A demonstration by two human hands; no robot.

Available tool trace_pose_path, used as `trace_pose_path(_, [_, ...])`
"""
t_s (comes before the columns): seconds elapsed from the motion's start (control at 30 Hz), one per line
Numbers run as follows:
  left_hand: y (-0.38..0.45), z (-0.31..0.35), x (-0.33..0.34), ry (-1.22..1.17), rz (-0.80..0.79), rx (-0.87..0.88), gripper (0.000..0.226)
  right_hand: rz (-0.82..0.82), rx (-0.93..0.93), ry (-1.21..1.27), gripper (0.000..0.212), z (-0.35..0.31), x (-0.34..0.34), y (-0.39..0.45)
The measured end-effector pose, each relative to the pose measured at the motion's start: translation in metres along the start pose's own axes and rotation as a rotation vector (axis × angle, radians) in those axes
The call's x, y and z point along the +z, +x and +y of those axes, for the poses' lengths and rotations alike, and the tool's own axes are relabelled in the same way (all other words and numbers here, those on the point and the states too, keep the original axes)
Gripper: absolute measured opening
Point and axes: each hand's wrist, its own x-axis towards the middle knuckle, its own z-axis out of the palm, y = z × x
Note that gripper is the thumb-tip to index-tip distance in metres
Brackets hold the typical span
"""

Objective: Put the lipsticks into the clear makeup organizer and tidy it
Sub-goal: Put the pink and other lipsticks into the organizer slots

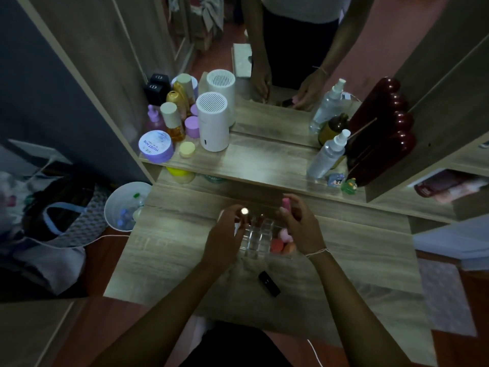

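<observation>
The clear makeup organizer (258,238) stands on the wooden vanity table (344,260), between my two hands. My left hand (225,234) grips a lipstick with a shiny metallic top (244,211) over the organizer's left slots. A brown-capped lipstick (260,219) stands upright in a slot beside it. My right hand (299,229) holds a pink lipstick (285,203) above the organizer's far right corner. Pink and red sponges (280,242) fill the right compartment. A black lipstick (269,283) lies flat on the table, nearer to me than the organizer.
A shelf behind holds a white cylinder device (213,123), purple jars (156,147), amber bottles, clear spray bottles (328,154) and a dark red bubbly object (381,144). A mirror stands behind. A white bin (124,205) and bags sit on the floor at left.
</observation>
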Motion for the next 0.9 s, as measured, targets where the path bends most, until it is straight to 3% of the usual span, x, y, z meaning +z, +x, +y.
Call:
trace_pose_path(0.33, [0.0,-0.008,0.008,0.015,-0.007,-0.015,0.027,-0.095,0.023,-0.053,0.021,0.013,0.001,0.021])
trace_pose_path(0.6, [0.003,-0.008,0.012,0.021,-0.001,-0.017,0.031,-0.213,-0.031,-0.32,0.026,0.024,-0.002,0.032])
trace_pose_path(0.9, [-0.002,-0.009,0.014,0.112,-0.067,0.046,0.018,-0.348,0.002,-0.529,0.021,0.026,-0.006,0.039])
